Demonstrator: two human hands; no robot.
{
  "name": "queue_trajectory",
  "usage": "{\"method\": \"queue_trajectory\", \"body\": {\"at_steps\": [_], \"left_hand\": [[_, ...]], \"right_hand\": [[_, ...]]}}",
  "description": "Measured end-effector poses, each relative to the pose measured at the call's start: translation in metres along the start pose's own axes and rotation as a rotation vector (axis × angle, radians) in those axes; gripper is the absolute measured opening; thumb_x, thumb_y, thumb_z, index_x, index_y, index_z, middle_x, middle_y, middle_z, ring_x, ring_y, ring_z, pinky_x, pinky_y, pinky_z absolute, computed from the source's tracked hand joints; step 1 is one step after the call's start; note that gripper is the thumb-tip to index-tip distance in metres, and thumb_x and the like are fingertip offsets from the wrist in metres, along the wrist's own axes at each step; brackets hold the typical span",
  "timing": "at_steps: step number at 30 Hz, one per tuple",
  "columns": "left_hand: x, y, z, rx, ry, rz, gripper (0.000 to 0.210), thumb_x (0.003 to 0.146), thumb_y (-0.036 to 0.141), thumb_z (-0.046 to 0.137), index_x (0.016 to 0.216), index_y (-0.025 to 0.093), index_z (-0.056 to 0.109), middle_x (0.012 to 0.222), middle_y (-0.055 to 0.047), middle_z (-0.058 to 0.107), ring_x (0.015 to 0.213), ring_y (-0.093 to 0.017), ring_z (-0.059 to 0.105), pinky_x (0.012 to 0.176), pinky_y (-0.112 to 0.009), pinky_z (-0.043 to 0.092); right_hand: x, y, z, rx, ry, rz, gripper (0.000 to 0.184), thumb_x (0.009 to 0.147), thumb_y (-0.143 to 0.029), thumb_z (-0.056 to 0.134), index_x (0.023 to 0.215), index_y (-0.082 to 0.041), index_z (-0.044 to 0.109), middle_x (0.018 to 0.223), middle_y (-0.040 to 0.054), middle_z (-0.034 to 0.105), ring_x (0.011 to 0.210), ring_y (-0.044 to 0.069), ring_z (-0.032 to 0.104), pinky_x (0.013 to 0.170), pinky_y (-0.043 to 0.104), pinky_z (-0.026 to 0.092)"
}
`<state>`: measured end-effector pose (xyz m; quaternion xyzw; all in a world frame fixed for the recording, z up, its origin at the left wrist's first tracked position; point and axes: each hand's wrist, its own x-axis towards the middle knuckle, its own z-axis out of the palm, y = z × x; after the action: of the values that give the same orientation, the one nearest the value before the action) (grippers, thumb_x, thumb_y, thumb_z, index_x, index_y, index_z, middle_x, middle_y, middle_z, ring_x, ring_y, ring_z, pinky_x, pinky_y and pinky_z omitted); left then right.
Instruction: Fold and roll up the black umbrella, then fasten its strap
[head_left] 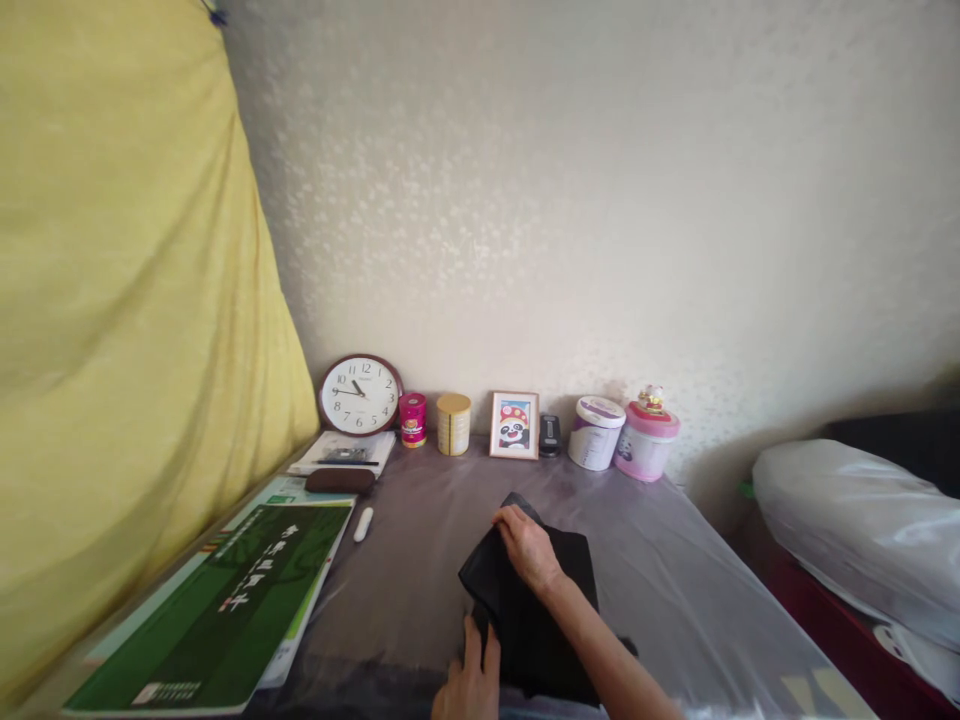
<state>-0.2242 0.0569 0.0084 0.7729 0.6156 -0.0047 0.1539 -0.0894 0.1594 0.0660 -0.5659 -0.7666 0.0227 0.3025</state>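
A piece of black cloth (559,590), perhaps a soft bag, lies partly folded near the front of the table. My right hand (529,550) reaches over it from the right, and its fingers grip the raised upper left edge. At the lower left, my left hand (471,675) holds the cloth's near edge, its fingertips against a fold. The cloth gapes a little between my two hands. Part of it is hidden under my right forearm, and a dark strap-like end shows to the right of that arm.
Green books (225,600) lie stacked on the left, beside a brown case (340,481) and a white marker-like stick (364,524). Along the wall stand a clock (360,395), a pink can (412,420), a yellow-lidded can (454,425), a panda picture (514,425) and two tubs (596,435).
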Motion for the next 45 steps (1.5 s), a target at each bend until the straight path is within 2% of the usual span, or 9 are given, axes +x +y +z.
{"method": "queue_trajectory", "body": {"at_steps": [6,10,16,20,27,33,36,41,45], "left_hand": [[0.002,0.001,0.007,-0.053,-0.013,-0.016,0.073,0.073,-0.005,0.013,0.139,0.024,0.021,0.147,-0.006,0.026,0.100,-0.022,0.061,0.076,-0.033,0.054],[-0.002,-0.009,0.004,-0.091,-0.041,0.012,0.071,0.072,0.003,0.034,0.140,0.022,0.022,0.147,-0.007,0.027,0.107,-0.024,0.057,0.081,-0.032,0.051],[-0.004,-0.015,-0.027,-0.095,0.062,0.198,0.073,0.066,0.020,0.055,0.135,0.021,0.034,0.146,-0.011,0.028,0.132,-0.032,0.027,0.108,-0.047,0.023],[0.009,-0.008,-0.027,-0.084,-0.030,0.227,0.099,0.052,0.009,0.056,0.140,0.020,0.014,0.150,-0.011,0.004,0.138,-0.030,0.007,0.111,-0.047,0.013],[0.011,0.004,-0.026,-0.047,-0.137,0.135,0.104,0.045,-0.006,0.044,0.139,0.019,0.008,0.149,-0.012,0.005,0.138,-0.024,0.008,0.111,-0.038,0.014],[0.007,0.011,-0.041,-0.054,-0.176,0.101,0.100,0.048,-0.008,0.042,0.139,0.018,0.008,0.149,-0.010,0.004,0.138,-0.022,0.010,0.111,-0.033,0.017],[0.007,0.010,-0.037,-0.080,-0.181,0.114,0.105,0.044,-0.009,0.044,0.139,0.016,0.006,0.149,-0.012,0.003,0.138,-0.023,0.009,0.111,-0.031,0.017],[0.005,0.004,-0.023,-0.143,-0.083,0.194,0.103,0.048,-0.008,0.046,0.139,0.014,0.002,0.149,-0.012,-0.001,0.138,-0.024,0.006,0.111,-0.030,0.017],[0.001,0.002,-0.014,-0.192,-0.020,0.201,0.101,0.052,-0.008,0.044,0.140,0.017,0.001,0.150,-0.011,0.000,0.138,-0.024,0.007,0.111,-0.031,0.018]], "right_hand": [[-0.006,0.006,0.034,-0.043,0.023,0.017,0.023,0.090,-0.018,0.034,0.090,-0.023,0.057,0.086,0.0030,0.062,0.083,0.016,0.059,0.077,0.025,0.045],[-0.009,0.011,0.038,-0.025,0.022,0.027,0.021,0.091,-0.019,0.036,0.096,-0.023,0.056,0.090,0.0024,0.064,0.085,0.016,0.060,0.079,0.026,0.045],[-0.011,0.010,0.037,-0.123,-0.007,-0.029,0.025,0.093,-0.026,0.037,0.088,-0.021,0.061,0.086,0.0029,0.065,0.083,0.016,0.058,0.077,0.028,0.043],[-0.010,0.011,0.036,-0.173,-0.049,-0.056,0.028,0.092,-0.028,0.040,0.081,-0.020,0.064,0.086,0.0037,0.067,0.089,0.017,0.057,0.083,0.031,0.040],[-0.006,0.026,0.030,-0.146,-0.124,-0.047,0.030,0.092,-0.024,0.038,0.089,-0.021,0.067,0.097,0.0025,0.069,0.114,0.018,0.050,0.104,0.039,0.024],[0.013,0.051,0.030,-0.191,-0.098,0.108,0.031,0.091,-0.023,0.036,0.088,-0.021,0.067,0.099,0.0047,0.068,0.103,0.018,0.057,0.093,0.033,0.038],[0.013,0.066,0.021,-0.216,-0.021,0.181,0.030,0.091,-0.024,0.034,0.094,-0.020,0.064,0.100,0.0077,0.067,0.095,0.018,0.060,0.086,0.032,0.042],[-0.034,0.090,-0.021,-0.177,0.328,0.282,0.032,0.089,-0.035,0.034,0.097,-0.020,0.061,0.098,0.0098,0.065,0.096,0.021,0.059,0.087,0.037,0.044],[-0.092,0.086,-0.045,-0.028,0.248,0.549,0.037,0.084,-0.047,0.038,0.093,-0.020,0.061,0.093,0.0100,0.066,0.080,0.021,0.064,0.076,0.034,0.048]]}}
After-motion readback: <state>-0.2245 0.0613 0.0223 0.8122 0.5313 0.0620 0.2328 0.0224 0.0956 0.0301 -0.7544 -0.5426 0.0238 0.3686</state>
